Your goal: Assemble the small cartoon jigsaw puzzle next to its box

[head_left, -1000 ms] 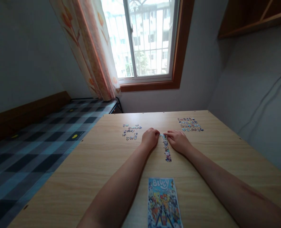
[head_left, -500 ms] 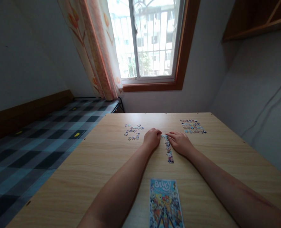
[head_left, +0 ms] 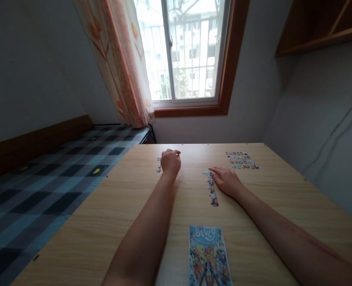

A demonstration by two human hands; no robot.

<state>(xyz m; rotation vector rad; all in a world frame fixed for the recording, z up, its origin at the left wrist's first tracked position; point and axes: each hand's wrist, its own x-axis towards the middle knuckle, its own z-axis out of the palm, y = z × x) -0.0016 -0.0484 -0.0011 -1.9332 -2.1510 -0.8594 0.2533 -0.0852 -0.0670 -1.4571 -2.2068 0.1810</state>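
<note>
On a pale wood-grain table (head_left: 283, 206), at the near edge and about the middle: a colourful printed picture sheet (head_left: 210, 256). Beyond it, towards the centre: a narrow strip of joined jigsaw pieces (head_left: 212, 188), running away from the near edge. Just beside the strip's far end, on its right: the right hand (head_left: 227, 182), flat on the tabletop. Further back and to the left, well apart from the strip: the left hand (head_left: 170, 161), over a small scatter of loose jigsaw pieces (head_left: 158, 165), mostly hidden beneath it. Behind the right hand, towards the far right of the table: a wider patch of small multicoloured jigsaw pieces (head_left: 240, 159). Left of the table and lower: a bed with a checked cover (head_left: 45, 186). Behind the table, in the wall: a wood-framed window (head_left: 187, 51), with a patterned fabric curtain (head_left: 119, 63) at its left. High in the right corner: a wooden shelf (head_left: 318, 24).
</note>
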